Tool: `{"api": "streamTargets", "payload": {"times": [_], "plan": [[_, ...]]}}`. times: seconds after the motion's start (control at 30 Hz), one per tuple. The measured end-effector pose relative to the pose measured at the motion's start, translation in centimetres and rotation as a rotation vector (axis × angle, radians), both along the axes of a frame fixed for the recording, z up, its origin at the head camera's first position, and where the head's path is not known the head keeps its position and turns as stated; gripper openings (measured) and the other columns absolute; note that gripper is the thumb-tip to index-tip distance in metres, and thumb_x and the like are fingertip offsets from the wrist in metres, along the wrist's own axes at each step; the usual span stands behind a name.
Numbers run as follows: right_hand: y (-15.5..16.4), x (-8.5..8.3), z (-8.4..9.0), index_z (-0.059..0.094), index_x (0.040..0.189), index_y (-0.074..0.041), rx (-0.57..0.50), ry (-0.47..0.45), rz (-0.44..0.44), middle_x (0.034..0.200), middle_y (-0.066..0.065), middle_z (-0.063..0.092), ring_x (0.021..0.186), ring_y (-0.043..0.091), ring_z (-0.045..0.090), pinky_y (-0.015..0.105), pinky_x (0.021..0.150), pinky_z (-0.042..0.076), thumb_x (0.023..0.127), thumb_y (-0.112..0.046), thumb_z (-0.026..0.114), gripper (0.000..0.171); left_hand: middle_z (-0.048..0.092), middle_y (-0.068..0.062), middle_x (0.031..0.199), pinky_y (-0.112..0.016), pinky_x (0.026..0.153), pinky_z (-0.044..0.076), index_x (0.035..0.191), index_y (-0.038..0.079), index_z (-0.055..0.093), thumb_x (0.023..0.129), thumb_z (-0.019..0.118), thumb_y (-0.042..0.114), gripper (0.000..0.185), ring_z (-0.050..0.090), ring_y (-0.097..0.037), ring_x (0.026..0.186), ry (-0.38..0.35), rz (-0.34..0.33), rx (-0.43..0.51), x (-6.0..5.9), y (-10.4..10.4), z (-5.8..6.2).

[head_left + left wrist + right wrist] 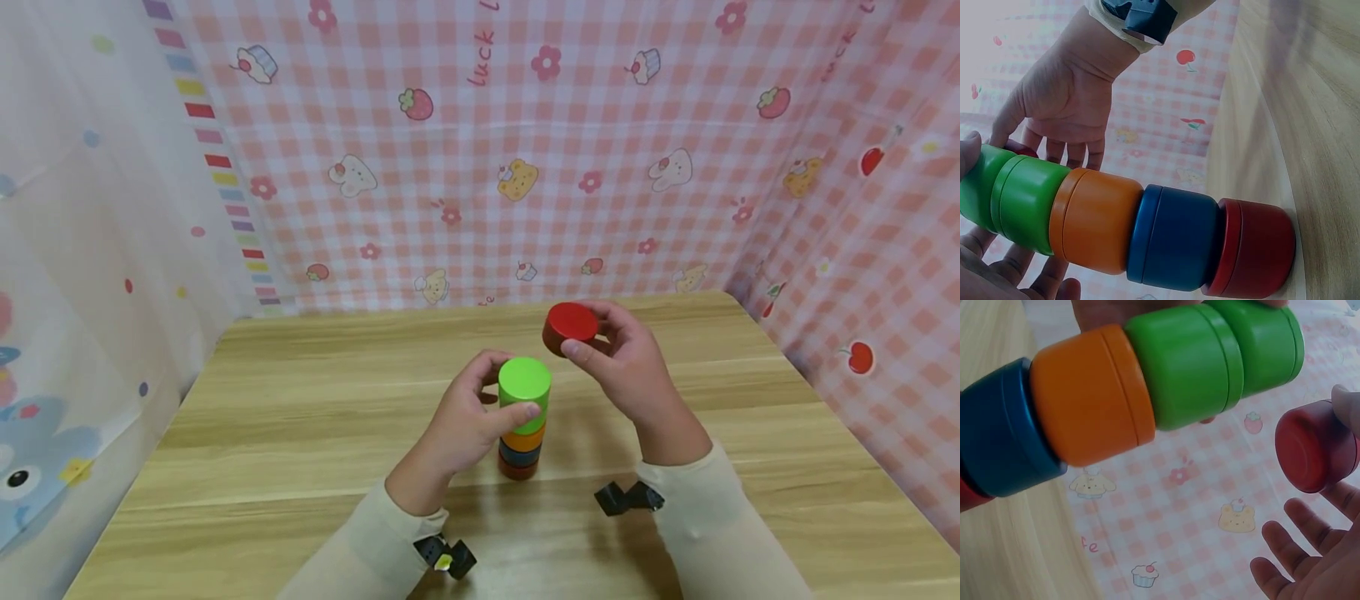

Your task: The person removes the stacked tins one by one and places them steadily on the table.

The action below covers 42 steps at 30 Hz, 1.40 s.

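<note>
Head cam: stack [522, 421] stands upright on wooden table [300, 400], near centre, bottom to top: dark red cup, blue cup [1175, 237], orange cup [1097, 222], two green cups nested/stacked, top one [524, 382] capped flat. L hand [468, 417] steadies the stack, thumb and fingers curled round the top green cup from the near-left side. R hand [626, 354] pinches a loose red cup [570, 327] by its rim, thumb on near side, fingers behind; cup is in the air, up and to the right of stack top, not touching it. R wrist cam shows red cup [1316, 453] well apart from green top [1260, 347], its hollow side seeming to face the camera; orientation relative to the stack hard to call. L wrist cam: stack leans slightly, joints betw. cups look seated but not perfectly coaxial. Judgement, for placing well: bring red cup directly over green top, level it, lower straight w/o side push; L hand should hold below the top rim so fingers don't block seating. Risk: off-centre contact tips the tall column. Backdrop: pink checked cloth [525, 150].
</note>
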State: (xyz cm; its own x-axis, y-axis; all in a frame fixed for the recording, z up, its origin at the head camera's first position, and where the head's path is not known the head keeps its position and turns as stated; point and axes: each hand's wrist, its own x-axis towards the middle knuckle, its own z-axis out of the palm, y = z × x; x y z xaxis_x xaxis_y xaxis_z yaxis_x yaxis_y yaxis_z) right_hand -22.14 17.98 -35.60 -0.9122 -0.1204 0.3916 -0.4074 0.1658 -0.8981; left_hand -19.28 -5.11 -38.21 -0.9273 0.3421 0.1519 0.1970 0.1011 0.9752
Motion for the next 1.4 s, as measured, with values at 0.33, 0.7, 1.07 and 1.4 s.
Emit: {"api": "streamTargets", "payload": {"times": [0.33,0.7,1.07,1.4], "plan": [[0.3,-0.8,-0.9,0.059,0.138,0.003,-0.009,0.000,0.002,0.129,0.006,0.064,0.115,0.022,0.060,0.022,0.096,0.054,0.097,-0.006,0.073,0.045,0.065,0.000,0.131,-0.054,0.106,0.039,0.131,0.019,0.062,0.092,0.082,0.019,0.045,0.053,-0.022,0.126,-0.006,0.002,0.010,0.0,0.0,-0.2],[0.7,-2.0,-2.4,0.060,0.138,0.003,-0.004,-0.028,-0.007,0.132,0.014,0.063,0.113,0.022,0.059,0.023,0.095,0.055,0.097,-0.005,0.073,0.044,0.065,0.000,0.129,-0.048,0.103,0.039,0.131,0.019,0.063,0.091,0.083,0.021,0.044,0.054,-0.022,0.124,0.001,0.007,0.000,-0.1,0.0,-0.3],[0.9,-2.9,-3.9,0.061,0.139,0.000,0.024,-0.076,-0.019,0.136,0.017,0.062,0.115,0.021,0.059,0.022,0.097,0.053,0.098,-0.010,0.075,0.045,0.065,0.000,0.130,-0.048,0.103,0.040,0.130,0.019,0.062,0.091,0.083,0.021,0.044,0.054,-0.022,0.124,0.003,0.009,-0.004,-0.1,0.0,-0.2],[1.4,-3.9,-5.4,0.062,0.141,-0.003,0.056,-0.086,-0.018,0.137,0.017,0.063,0.117,0.021,0.059,0.023,0.099,0.052,0.098,-0.012,0.075,0.045,0.065,0.001,0.130,-0.050,0.104,0.039,0.131,0.019,0.062,0.092,0.083,0.022,0.045,0.054,-0.022,0.125,-0.001,0.011,-0.008,-0.2,0.0,-0.2]]}}
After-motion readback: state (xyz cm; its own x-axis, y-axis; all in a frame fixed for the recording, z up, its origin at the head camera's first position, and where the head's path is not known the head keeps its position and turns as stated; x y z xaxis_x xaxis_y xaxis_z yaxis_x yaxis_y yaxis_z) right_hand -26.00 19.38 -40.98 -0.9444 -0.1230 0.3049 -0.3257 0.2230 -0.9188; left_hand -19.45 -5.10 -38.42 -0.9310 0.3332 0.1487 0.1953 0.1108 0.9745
